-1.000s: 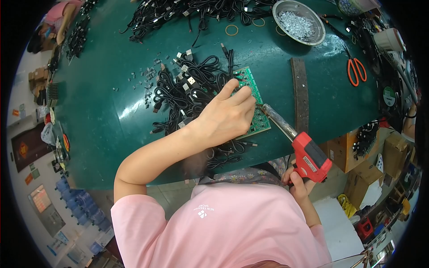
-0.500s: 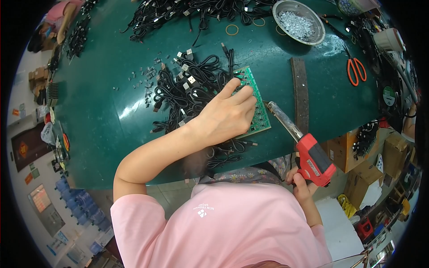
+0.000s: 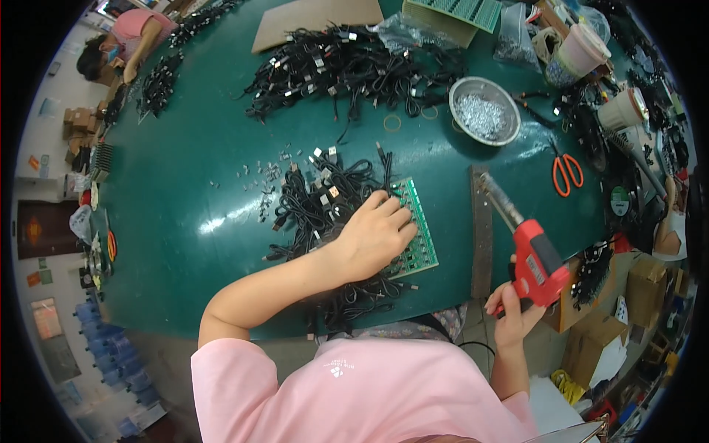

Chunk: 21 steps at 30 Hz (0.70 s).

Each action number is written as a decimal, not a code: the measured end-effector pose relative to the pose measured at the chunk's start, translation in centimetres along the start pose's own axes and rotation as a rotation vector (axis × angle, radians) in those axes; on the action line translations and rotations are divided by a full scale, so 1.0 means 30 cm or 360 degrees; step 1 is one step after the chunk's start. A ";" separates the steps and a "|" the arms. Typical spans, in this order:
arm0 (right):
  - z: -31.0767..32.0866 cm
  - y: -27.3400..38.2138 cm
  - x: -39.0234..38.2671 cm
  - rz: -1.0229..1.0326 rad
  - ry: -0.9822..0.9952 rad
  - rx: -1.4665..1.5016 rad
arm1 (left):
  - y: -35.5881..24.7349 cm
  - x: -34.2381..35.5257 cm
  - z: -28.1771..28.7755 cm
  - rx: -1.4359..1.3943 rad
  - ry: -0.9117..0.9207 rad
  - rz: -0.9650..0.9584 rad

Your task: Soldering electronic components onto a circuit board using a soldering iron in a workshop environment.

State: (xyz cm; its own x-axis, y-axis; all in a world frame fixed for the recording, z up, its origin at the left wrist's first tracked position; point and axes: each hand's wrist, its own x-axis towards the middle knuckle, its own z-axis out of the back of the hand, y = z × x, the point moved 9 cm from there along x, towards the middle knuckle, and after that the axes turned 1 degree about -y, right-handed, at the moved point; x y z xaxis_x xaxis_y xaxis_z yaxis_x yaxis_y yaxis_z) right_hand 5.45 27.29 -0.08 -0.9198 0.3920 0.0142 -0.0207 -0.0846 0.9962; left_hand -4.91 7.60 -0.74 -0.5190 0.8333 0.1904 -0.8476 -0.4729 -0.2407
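Red, gun-shaped plastic soldering tool (image 3: 541,267) has swung away from the board since the earlier frame, and the view has shifted to show more of the table's far side. Its bare metal barrel (image 3: 505,204) now slants from lower right to upper left, its tip over the upper end of a dark, narrow flat bar (image 3: 481,244); contact with the bar cannot be judged.

Right of the frame's centre lies a green, rectangular circuit board (image 3: 422,235), its long axis running nearly top to bottom, the lower end leaning slightly right. The left hand (image 3: 373,235) is much the nearer: it comes in from the lower left with bent fingers over the board's left part. Those fingers hide whatever is beneath, so I cannot tell whether they pinch anything. The right hand (image 3: 515,314), at the lower right, is curled around the tool's handle. From the tip, the board lies to the lower left, with a strip of dark green tabletop (image 3: 452,207) between. Coiled black cables with metal plugs (image 3: 297,201) crowd the board's left side.
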 end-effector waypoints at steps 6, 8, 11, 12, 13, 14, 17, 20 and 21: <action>-0.026 0.126 0.267 0.0217 -0.0183 0.0129 | 0.037 0.031 0.021 -0.0229 0.0147 0.0195; -0.015 0.137 0.334 0.0303 -0.0201 0.0112 | 0.093 0.086 0.088 -0.0289 0.0007 0.0246; -0.024 0.087 0.365 0.0075 -0.0210 -0.0110 | 0.351 0.095 0.171 0.0313 -0.0165 0.0938; -0.026 0.086 0.349 0.0083 -0.0197 -0.0105 | 0.413 0.079 0.205 0.0552 -0.0347 0.1023; -0.024 0.092 0.321 0.0096 -0.0205 -0.0025 | 0.461 0.064 0.222 0.0647 -0.0360 0.1076; -0.018 0.096 0.297 0.0108 -0.0214 0.0054 | 0.517 0.052 0.207 0.0749 -0.0264 0.1160; 0.000 0.079 0.237 0.0081 -0.0193 0.0047 | 0.601 0.053 0.166 0.0748 -0.0020 0.1173; 0.017 0.054 0.195 0.0065 -0.0199 0.0018 | 0.582 0.057 0.273 0.0799 -0.0349 0.1185; 0.026 0.041 0.179 0.0069 -0.0195 -0.0003 | 0.538 0.058 0.335 0.0661 -0.0599 0.1059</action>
State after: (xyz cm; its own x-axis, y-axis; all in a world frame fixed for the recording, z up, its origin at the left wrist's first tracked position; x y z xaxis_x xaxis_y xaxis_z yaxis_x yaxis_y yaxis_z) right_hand 0.80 30.01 1.28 -0.8651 0.4971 0.0675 0.0171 -0.1052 0.9943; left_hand -20.60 -1.46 5.28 -0.8609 0.2313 0.4532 -0.2888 -0.9555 -0.0609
